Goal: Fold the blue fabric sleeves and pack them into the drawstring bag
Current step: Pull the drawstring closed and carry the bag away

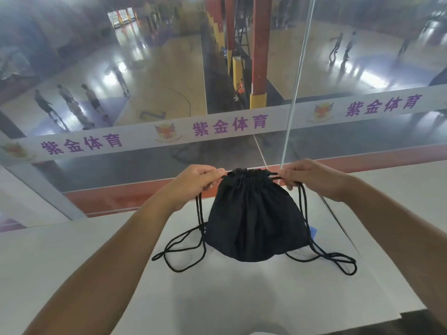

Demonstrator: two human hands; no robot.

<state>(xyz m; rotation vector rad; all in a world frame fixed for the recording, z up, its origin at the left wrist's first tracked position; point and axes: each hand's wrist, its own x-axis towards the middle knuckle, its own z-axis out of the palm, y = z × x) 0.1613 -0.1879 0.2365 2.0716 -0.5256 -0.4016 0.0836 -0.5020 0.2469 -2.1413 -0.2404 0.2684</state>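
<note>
Both hands, left and right, pinch the cords of the soft, light bag; hold it there

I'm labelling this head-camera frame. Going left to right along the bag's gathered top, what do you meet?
left hand → gathered mouth of the black drawstring bag → right hand, each hand pinching the cords at its side.

White table, surface bare in front. On it: 1 black bag, mouth gathered; cord loops lying at both sides; blue scrap showing beside bag's right edge
</note>
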